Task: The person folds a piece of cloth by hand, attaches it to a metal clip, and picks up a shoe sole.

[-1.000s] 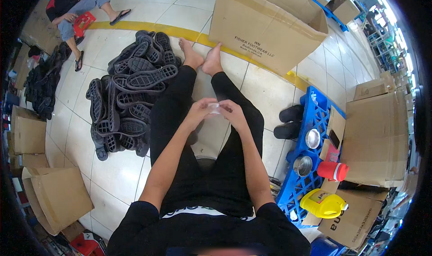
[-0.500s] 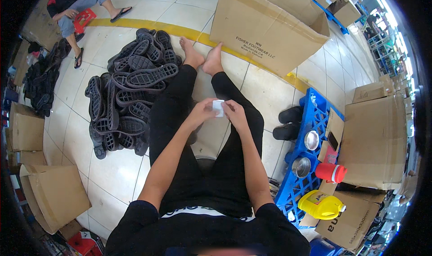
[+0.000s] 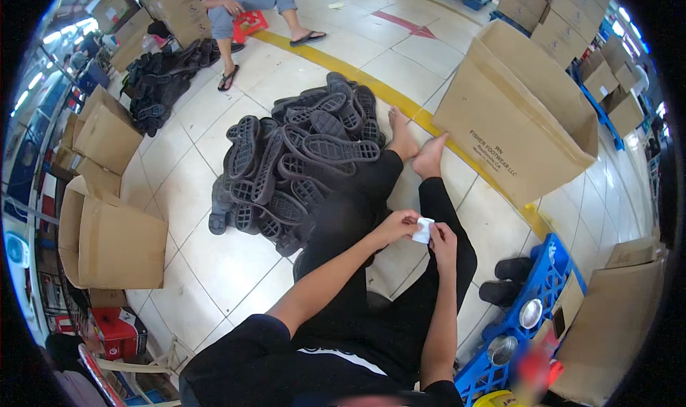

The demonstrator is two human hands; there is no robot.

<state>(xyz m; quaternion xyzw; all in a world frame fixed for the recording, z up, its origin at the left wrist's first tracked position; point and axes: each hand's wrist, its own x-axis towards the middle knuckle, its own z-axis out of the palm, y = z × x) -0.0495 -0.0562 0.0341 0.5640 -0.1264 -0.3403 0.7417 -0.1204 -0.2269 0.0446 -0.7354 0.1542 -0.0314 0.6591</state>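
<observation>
A small white piece [image 3: 423, 230], paper or a label as far as could be told, was held between the two hands above the lap, just over the knees of the black trousers [image 3: 343, 228]. The left hand [image 3: 397, 226] was closed on its left edge, thumb and fingers pinched together, while the right hand [image 3: 443, 237] was closed on its right and lower edge, the fingers curled over it. The piece thus lay directly between the two sets of fingers, touched by both and equally near to each; its longer side seemed to run roughly up and down in the head view, slightly tilted, though it was too small for certainty. Whether it was a single sheet or folded could not be told.

The person was seated on the tiled floor [image 3: 214, 264] with legs stretched forward and bare feet [image 3: 418, 150] near a yellow floor line. A heap of black rubber soles [image 3: 300, 164] lay just to the left of the legs, nearer to the left hand. A large open cardboard box [image 3: 522, 121] stood ahead to the right, and a blue plastic crate [image 3: 529, 321] with a pair of black shoes [image 3: 507, 282] beside it was seen at the right. Another person sat well apart at the top of the view.
</observation>
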